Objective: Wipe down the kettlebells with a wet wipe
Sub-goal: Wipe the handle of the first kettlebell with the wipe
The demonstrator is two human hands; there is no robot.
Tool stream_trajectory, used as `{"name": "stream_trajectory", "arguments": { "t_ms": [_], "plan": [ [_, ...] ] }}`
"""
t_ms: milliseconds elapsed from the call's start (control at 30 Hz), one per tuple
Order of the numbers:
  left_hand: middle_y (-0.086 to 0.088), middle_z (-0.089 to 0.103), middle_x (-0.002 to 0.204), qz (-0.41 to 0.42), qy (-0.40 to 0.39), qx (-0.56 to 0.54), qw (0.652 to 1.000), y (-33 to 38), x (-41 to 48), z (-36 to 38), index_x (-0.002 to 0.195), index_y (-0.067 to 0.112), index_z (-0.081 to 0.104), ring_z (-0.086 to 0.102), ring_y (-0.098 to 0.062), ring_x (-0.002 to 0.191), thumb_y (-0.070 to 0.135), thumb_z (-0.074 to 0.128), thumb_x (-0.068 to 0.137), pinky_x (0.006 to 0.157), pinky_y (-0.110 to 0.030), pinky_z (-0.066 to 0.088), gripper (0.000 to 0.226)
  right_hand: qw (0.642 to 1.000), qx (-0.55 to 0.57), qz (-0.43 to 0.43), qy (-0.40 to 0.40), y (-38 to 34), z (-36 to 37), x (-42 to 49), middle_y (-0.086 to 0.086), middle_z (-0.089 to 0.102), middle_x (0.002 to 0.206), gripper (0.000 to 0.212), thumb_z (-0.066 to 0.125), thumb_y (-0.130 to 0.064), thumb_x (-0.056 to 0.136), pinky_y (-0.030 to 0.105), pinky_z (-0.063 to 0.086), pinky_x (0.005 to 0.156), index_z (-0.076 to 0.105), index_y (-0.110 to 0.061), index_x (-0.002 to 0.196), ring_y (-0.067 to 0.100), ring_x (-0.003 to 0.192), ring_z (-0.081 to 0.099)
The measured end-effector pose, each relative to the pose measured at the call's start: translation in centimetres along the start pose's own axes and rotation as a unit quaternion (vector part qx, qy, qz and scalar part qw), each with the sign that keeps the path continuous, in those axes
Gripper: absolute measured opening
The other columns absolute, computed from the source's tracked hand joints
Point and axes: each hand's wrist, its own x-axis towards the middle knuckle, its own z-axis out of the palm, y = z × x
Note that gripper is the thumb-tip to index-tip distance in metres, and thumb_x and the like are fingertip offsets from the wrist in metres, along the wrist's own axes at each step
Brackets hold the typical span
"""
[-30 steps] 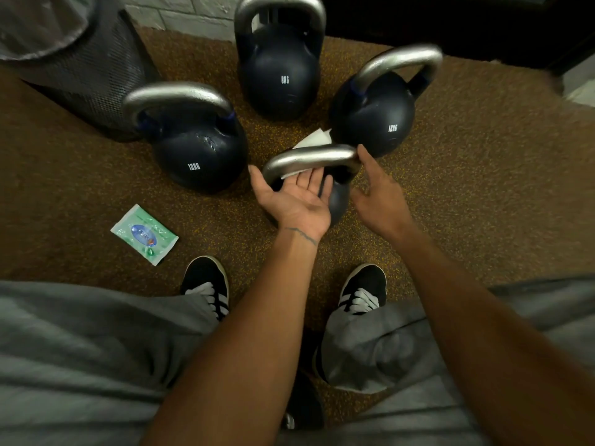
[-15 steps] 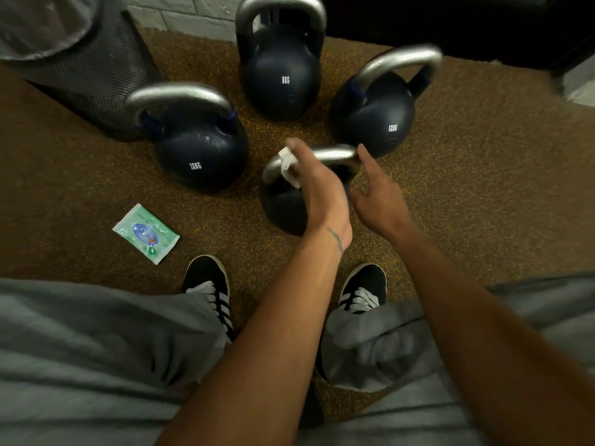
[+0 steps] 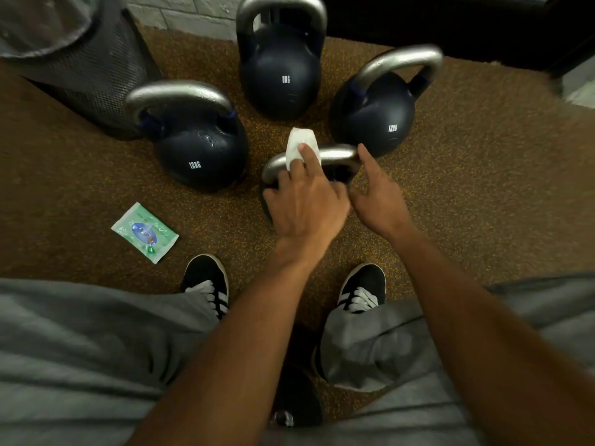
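- The left hand (image 3: 306,207) held a white wipe (image 3: 301,138) against the handle of the nearest kettlebell (image 3: 338,154), its fingers curled over both.
- The right hand (image 3: 380,194) laid a straight forefinger on the handle's right end, its other fingers loosely bent and holding nothing.
- Three more kettlebells (image 3: 199,149) stood just behind.
- A wipe packet (image 3: 145,231) lay on the floor (image 3: 483,188), left of them.

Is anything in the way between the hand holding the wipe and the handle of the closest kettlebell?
Nothing visible stands between them. The left hand holds the wet wipe directly against the nearest kettlebell's handle. The right hand has a fingertip at the handle's right end, beside the wipe and not blocking it.
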Motion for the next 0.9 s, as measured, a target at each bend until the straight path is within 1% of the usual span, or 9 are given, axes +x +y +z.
{"name": "stream_trajectory", "arguments": {
  "t_ms": [67, 167, 300, 433, 533, 600, 800, 867, 900],
  "plan": [
    [-0.017, 0.042, 0.151, 0.049, 0.022, 0.086, 0.995, -1.7, 1.1, -0.7, 0.159, 0.012, 0.026, 0.043, -0.037, 0.134, 0.040, 0.050, 0.101, 0.102, -0.054, 0.042, 0.069, 1.000, 0.002, -0.001, -0.001, 0.2, 0.2, 0.0, 0.002, 0.038, 0.161, 0.078, 0.061, -0.021, 0.099, 0.040, 0.041, 0.111, 0.016, -0.027, 0.162, 0.028, 0.125, 0.060],
    [-0.016, 0.045, 0.141, 0.129, 0.060, 0.156, 0.977, -3.9, 3.0, -1.6, 0.149, 0.016, 0.043, 0.045, -0.037, 0.125, 0.033, 0.056, 0.097, 0.096, -0.050, 0.043, 0.056, 1.000, 0.009, 0.004, -0.006, 0.3, 0.3, 0.1, 0.001, 0.038, 0.161, 0.080, 0.061, -0.019, 0.098, 0.046, 0.047, 0.108, 0.014, -0.029, 0.162, 0.030, 0.121, 0.062],
    [-0.010, 0.046, 0.152, 0.235, 0.031, 0.158, 0.959, -6.3, 5.0, -2.0, 0.155, 0.014, 0.035, 0.043, -0.032, 0.138, 0.022, 0.050, 0.099, 0.107, -0.055, 0.037, 0.059, 1.000, 0.012, 0.011, -0.014, 0.5, 0.4, 0.2, -0.003, 0.035, 0.162, 0.082, 0.062, -0.022, 0.097, 0.053, 0.045, 0.110, 0.013, -0.036, 0.160, 0.034, 0.121, 0.062],
    [-0.011, 0.053, 0.147, 0.298, 0.015, 0.137, 0.944, -8.1, 6.5, -2.0, 0.159, 0.012, 0.027, 0.057, -0.033, 0.126, 0.016, 0.049, 0.101, 0.105, -0.052, 0.041, 0.062, 1.000, 0.020, 0.015, -0.014, 0.5, 0.3, 0.3, -0.001, 0.034, 0.163, 0.081, 0.061, -0.021, 0.097, 0.052, 0.047, 0.108, 0.014, -0.034, 0.161, 0.033, 0.118, 0.063],
    [-0.013, 0.061, 0.134, 0.319, 0.004, 0.104, 0.942, -8.5, 7.6, -2.3, 0.156, 0.012, 0.036, 0.061, -0.033, 0.115, 0.024, 0.050, 0.105, 0.101, -0.050, 0.044, 0.055, 0.999, 0.029, 0.017, -0.014, 0.5, 0.3, 0.4, -0.001, 0.036, 0.162, 0.080, 0.060, -0.020, 0.097, 0.052, 0.049, 0.106, 0.015, -0.033, 0.161, 0.022, 0.107, 0.061],
    [-0.014, 0.066, 0.124, 0.321, 0.008, 0.090, 0.943, -8.2, 8.0, -2.4, 0.152, 0.012, 0.045, 0.064, -0.034, 0.106, 0.033, 0.058, 0.102, 0.095, -0.048, 0.047, 0.056, 0.999, 0.032, 0.018, -0.011, 0.6, 0.4, 0.5, -0.002, 0.036, 0.162, 0.080, 0.060, -0.020, 0.097, 0.052, 0.048, 0.106, 0.015, -0.033, 0.161, 0.016, 0.103, 0.054],
    [-0.013, 0.071, 0.111, 0.296, 0.125, 0.127, 0.938, -7.8, 6.5, 0.1, 0.137, 0.012, 0.060, 0.068, -0.033, 0.098, 0.037, 0.069, 0.092, 0.096, -0.047, 0.047, 0.053, 0.999, 0.035, 0.021, -0.011, 0.6, 0.5, 0.5, -0.002, 0.033, 0.163, 0.080, 0.060, -0.021, 0.096, 0.054, 0.050, 0.103, 0.014, -0.036, 0.160, 0.015, 0.102, 0.050],
    [-0.013, 0.070, 0.111, 0.303, 0.110, 0.098, 0.942, -7.8, 6.9, -0.3, 0.134, 0.013, 0.062, 0.067, -0.033, 0.098, 0.040, 0.069, 0.092, 0.094, -0.047, 0.048, 0.050, 0.999, 0.030, 0.018, -0.008, 0.6, 0.5, 0.5, -0.002, 0.034, 0.163, 0.080, 0.060, -0.021, 0.096, 0.054, 0.049, 0.104, 0.015, -0.035, 0.161, 0.016, 0.100, 0.050],
    [-0.014, 0.070, 0.113, 0.302, 0.070, 0.071, 0.948, -7.7, 7.4, -1.1, 0.133, 0.013, 0.062, 0.066, -0.034, 0.099, 0.043, 0.068, 0.093, 0.092, -0.047, 0.049, 0.050, 0.999, 0.027, 0.016, -0.007, 0.6, 0.5, 0.5, -0.002, 0.034, 0.163, 0.080, 0.060, -0.021, 0.096, 0.053, 0.048, 0.105, 0.015, -0.034, 0.161, 0.016, 0.100, 0.051]
  ]
}}
